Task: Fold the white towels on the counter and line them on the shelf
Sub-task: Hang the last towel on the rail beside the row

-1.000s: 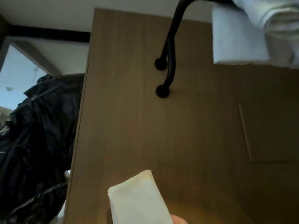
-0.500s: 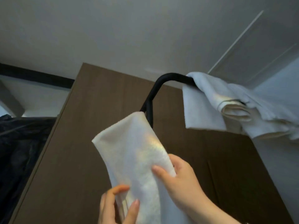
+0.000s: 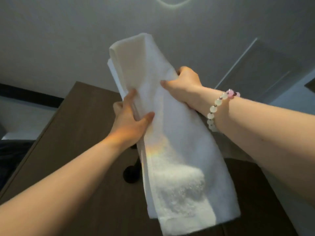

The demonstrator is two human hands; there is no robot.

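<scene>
A folded white towel (image 3: 172, 133) is held up high in front of the camera, its top end near the ceiling. My left hand (image 3: 131, 118) grips its left edge, thumb on the front. My right hand (image 3: 184, 86), with a bead bracelet at the wrist, grips the right edge a little higher. The towel hides the black rack's upper part and the towels that hang on it.
A brown wooden panel (image 3: 76, 150) fills the wall behind the towel. The round black foot of the rack (image 3: 130, 176) shows on it left of the towel. Above is a grey ceiling (image 3: 68, 40); a dark bag sits at far left.
The camera has tilted further up. Both hands have raised the folded towel higher, and it now covers the black rack and the towels on it.
</scene>
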